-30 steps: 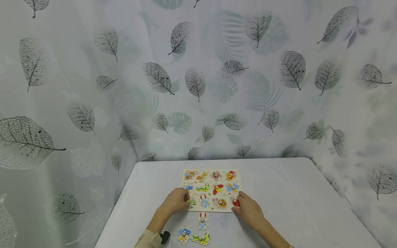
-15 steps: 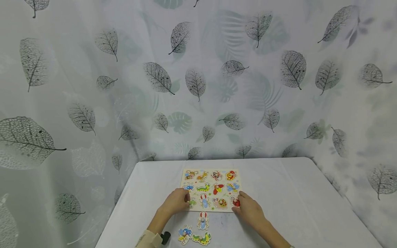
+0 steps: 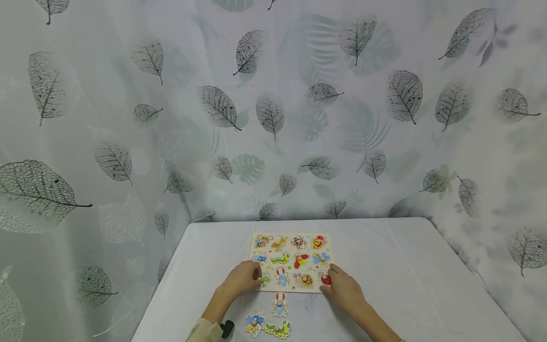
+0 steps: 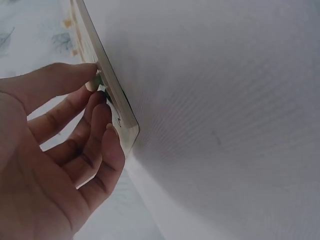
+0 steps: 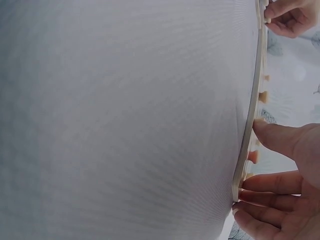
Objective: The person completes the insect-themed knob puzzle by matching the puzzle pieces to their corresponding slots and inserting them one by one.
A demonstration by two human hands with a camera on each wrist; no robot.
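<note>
A cream wooden peg puzzle board [image 3: 288, 288] with several insect-shaped knobbed pieces lies on the white table. At its near left corner my left hand [image 3: 242, 277] pinches the small knob of a green puzzle piece [image 3: 266, 280]. The left wrist view shows the thumb and index finger together on this knob [image 4: 93, 82]. My right hand [image 3: 345, 289] rests against the near right corner, by the red ladybug piece [image 3: 325, 279]. Its thumb and fingers are spread apart and fairly straight, with the fingertips at the board's edge [image 5: 243, 172].
In front of the board lie a loose stag beetle piece [image 3: 279, 305], a blue-and-yellow winged insect piece [image 3: 254, 324] and a green caterpillar piece [image 3: 278, 329]. A leaf-patterned curtain [image 3: 290, 142] hangs behind the white-covered table [image 3: 384, 256].
</note>
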